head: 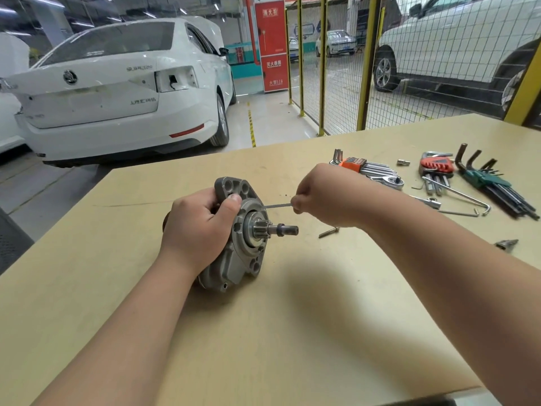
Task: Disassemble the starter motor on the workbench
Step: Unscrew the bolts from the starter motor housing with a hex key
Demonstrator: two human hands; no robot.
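Head view shows the starter motor [243, 259] lying on its side at the middle of the tan table [263, 332], its pinion shaft [281, 230] pointing right. The left hand [199, 227] wraps round the motor's body, thumb pressed on the mounting flange, and hides much of the housing. Just right of the motor, the right hand [325, 197] has its fingers curled, pinching a thin hex key [276, 205] whose tip meets the flange face. A loose bolt [329, 232] lies near the shaft end, below that hand. Farther right of the motor sit an orange-holder key set [363, 168], a ratchet [389, 181], a small socket [403, 162], a red-holder set [436, 168], a green-holder set [491, 183] and a long L-key [456, 194]; the right forearm crosses in front of them. Beyond the motor stand a white car [117, 89] and a yellow mesh fence [366, 63].
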